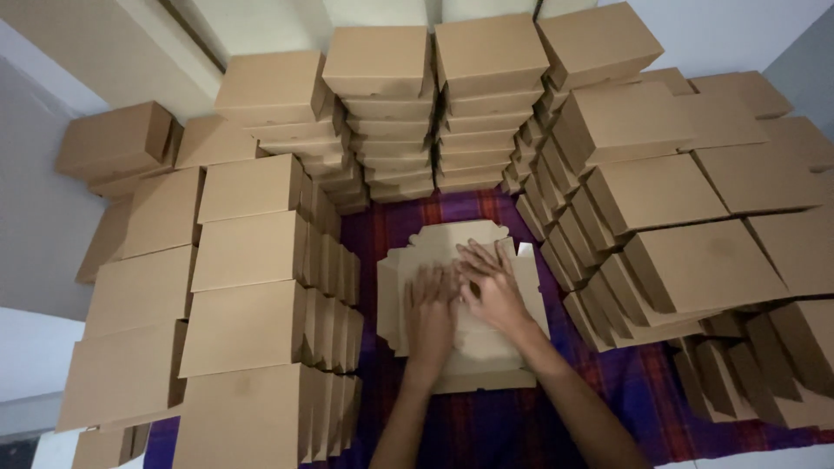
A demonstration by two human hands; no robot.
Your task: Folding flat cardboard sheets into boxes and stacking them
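Observation:
A flat, unfolded brown cardboard box blank [452,247] lies on a purple and red plaid cloth [382,230] in the middle of the view. My left hand [429,306] rests palm down on the blank, fingers spread slightly. Beside it, my right hand [492,282] presses flat on the same cardboard, its fingers pointing up and left. The two hands touch or nearly touch at the middle of the blank. Neither hand grips anything.
Stacks of folded brown cardboard boxes ring the cloth: tall columns at the back [391,113], rows on the left [252,313], and leaning rows on the right [678,260]. A pale wall rises behind them.

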